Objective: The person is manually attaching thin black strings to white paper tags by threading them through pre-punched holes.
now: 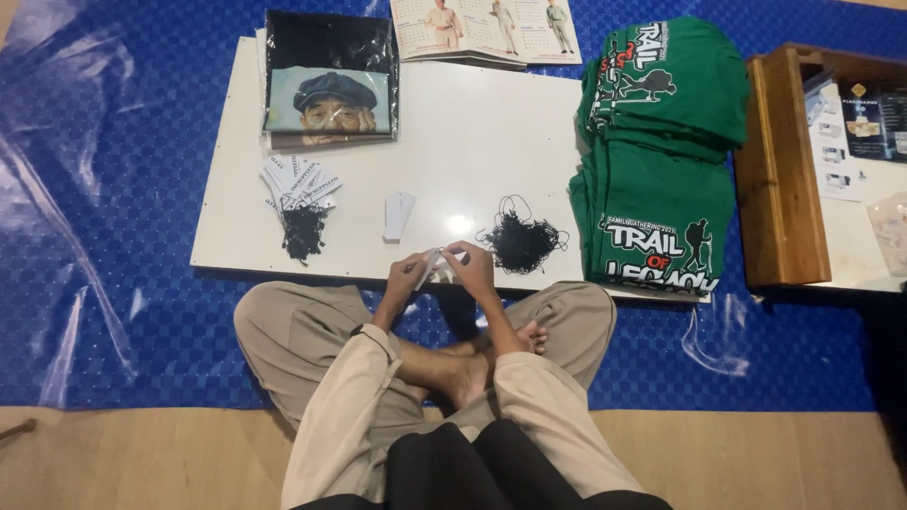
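there is one view only, from a camera worn on the person's head, looking steeply down and forward over the crossed legs. the white board (491, 142) fills the upper middle, its far edge toward 12 o'clock. the hands sit near centre, fairly close (about arm's reach). the wooden floor (142, 463) lies at 6 o'clock, a wooden box (779, 179) at 3 o'clock.

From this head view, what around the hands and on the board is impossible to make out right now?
- White tag: mostly covered by the left hand and right hand; too small to tell whether a string is on it.
- Black string pile: single strings tangled, uncountable.
- Green shirt stack: the count hidden by folds.
- Wooden box: cut off by the right edge.
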